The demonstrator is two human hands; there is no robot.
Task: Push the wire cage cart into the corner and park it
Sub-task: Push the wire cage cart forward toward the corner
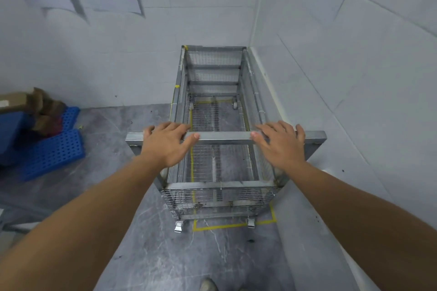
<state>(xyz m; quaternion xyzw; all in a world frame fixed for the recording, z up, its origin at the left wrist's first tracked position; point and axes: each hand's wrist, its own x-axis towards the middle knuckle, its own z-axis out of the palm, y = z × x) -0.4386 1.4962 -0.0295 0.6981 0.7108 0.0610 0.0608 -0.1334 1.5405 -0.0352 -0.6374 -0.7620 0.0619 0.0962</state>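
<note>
An empty wire cage cart [214, 73] of grey metal stands in the room's corner, its far end against the back wall and its right side along the right wall. Its castors sit near a yellow tape rectangle [233, 225] on the floor. My left hand [166, 143] lies over the near top bar [224, 137], fingers curled on it. My right hand [281, 143] rests on the same bar further right, fingers spread over it.
Blue perforated pallets [53, 151] with cardboard boxes [35, 106] lie on the floor at the left. Paper signs hang on both walls. A metal frame edge shows at the lower left. Grey floor lies open behind the cart.
</note>
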